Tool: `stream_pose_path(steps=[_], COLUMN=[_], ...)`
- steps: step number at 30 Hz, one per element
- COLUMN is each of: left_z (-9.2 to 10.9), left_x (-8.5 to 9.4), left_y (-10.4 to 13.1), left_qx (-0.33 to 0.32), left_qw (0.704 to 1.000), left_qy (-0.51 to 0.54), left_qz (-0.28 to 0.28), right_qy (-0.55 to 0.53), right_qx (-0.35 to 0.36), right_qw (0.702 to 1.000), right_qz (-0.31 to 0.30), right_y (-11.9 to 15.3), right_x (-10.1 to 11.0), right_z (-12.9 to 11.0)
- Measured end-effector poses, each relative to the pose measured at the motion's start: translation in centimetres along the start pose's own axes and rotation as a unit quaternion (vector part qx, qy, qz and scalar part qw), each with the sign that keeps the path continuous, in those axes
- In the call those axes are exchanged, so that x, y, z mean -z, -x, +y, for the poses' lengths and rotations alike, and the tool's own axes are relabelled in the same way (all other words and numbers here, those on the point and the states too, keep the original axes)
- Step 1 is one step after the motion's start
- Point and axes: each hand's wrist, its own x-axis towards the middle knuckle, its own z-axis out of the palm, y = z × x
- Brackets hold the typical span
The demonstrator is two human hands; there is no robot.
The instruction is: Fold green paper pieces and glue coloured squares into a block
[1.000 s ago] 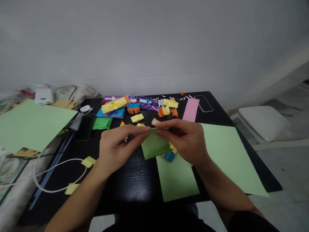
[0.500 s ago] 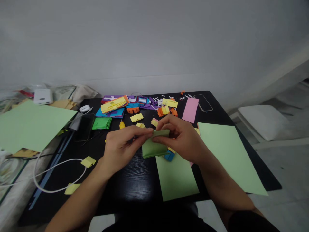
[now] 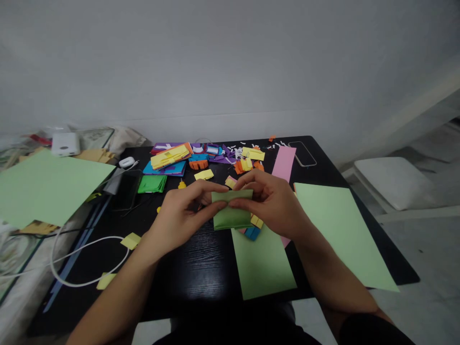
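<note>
Both hands, my left hand [image 3: 179, 213] and right hand [image 3: 273, 203], pinch one folded green paper [image 3: 232, 211] above the black table [image 3: 194, 268]. Just beside that paper I count two flat green sheets [image 3: 264, 263], one nearer me, one to its right.

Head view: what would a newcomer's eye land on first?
Both hands meet at the middle of the black table: the left hand and right hand pinch a folded green paper between them. Behind them lies a bright heap of coloured paper pieces, and a large light-green sheet lies flat at the right.
</note>
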Motion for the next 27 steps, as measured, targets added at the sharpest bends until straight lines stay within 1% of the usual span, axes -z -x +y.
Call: stream_pose_path(steps=[4, 9, 16, 22, 27], left_z=[-0.05, -0.15, -0.19, -0.21, -0.16], left_x=[-0.02, -0.04, 0.09, -0.23, -0.35], left_y=[-0.06, 0.12, 0.25, 0.23, 0.14], left_qx=[-0.002, -0.012, -0.025, -0.003, 0.028], left_qw=[1.0, 0.999, 0.998, 0.999, 0.999], left_qy=[-0.008, -0.036, -0.058, -0.03, 0.015], left_qz=[0.0, -0.008, 0.001, 0.018, 0.023], right_qy=[-0.023, -0.026, -0.043, -0.044, -0.015], right_qx=[-0.012, -0.014, -0.016, -0.016, -0.007], right_qw=[1.0, 1.0, 0.999, 0.999, 1.0], right_qz=[0.001, 0.007, 0.004, 0.007, 0.01], right_y=[-0.24, -0.35, -0.42, -0.44, -0.6], right_x=[-0.06, 0.01, 0.13, -0.05, 0.04], right_z=[-0.04, 0.24, 0.2, 0.17, 0.63])
